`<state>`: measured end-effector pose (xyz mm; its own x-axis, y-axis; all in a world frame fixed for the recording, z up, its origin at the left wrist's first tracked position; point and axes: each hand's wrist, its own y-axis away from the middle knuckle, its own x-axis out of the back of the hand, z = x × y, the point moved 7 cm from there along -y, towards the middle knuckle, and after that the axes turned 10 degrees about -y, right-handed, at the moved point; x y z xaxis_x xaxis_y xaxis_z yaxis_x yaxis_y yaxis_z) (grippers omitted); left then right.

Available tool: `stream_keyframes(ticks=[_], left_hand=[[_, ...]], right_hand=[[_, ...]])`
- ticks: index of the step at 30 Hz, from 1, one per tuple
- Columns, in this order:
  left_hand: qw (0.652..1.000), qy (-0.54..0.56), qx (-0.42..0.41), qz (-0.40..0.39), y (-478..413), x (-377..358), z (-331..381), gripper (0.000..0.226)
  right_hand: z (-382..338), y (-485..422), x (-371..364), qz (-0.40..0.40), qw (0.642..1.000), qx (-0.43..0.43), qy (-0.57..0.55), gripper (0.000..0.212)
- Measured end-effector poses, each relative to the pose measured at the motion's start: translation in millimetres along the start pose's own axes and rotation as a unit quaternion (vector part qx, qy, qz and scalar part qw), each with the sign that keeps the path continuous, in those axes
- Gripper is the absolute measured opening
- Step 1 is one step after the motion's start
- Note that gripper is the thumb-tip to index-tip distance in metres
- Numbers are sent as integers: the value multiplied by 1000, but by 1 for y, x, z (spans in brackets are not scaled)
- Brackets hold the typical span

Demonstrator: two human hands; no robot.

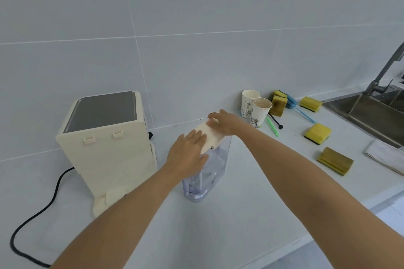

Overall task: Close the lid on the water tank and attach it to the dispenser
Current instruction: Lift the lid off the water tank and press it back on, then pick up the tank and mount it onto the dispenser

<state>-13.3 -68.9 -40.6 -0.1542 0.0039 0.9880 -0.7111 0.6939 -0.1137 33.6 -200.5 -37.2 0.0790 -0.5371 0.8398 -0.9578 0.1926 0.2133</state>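
Note:
A clear plastic water tank (209, 172) stands upright on the white counter, right of the cream dispenser (107, 144). A cream lid (211, 136) lies across the tank's top. My left hand (188, 153) lies flat on the near end of the lid, fingers together. My right hand (223, 122) rests palm down on the far end, fingertips curled over its edge. The dispenser's back face with two small clips faces me, and its base foot (109, 200) juts toward the front. Tank and dispenser stand apart.
A black power cord (41, 207) runs from the dispenser across the counter's left. Two paper cups (255, 109), several yellow sponges (318, 133), a blue brush (299, 109) and a green stick (272, 126) lie right of the tank. A steel sink (371, 113) with faucet and a folded cloth (384, 155) lie far right.

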Motion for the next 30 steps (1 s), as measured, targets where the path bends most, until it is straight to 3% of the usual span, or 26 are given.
stream_keyframes(ticks=[13,18,21,25,28,30], left_hand=[[998,-44,-4,-53,0,12,-47,60],[993,86,26,-82,-2,0,-57,67],[976,187,74,-81,1,-8,-64,82],[932,317,146,-101,5,-28,-63,104],[894,397,171,-116,6,-46,-62,108],[870,438,194,-116,7,-56,-61,104]], right_hand=[[27,35,0,5,995,-35,-95,54],[31,44,-2,-1,990,-24,-138,60],[36,51,-3,-23,985,0,-170,81],[51,56,-5,-2,969,6,-247,120],[61,58,-20,-25,948,-6,-316,129],[67,59,-31,-38,943,-8,-331,125]])
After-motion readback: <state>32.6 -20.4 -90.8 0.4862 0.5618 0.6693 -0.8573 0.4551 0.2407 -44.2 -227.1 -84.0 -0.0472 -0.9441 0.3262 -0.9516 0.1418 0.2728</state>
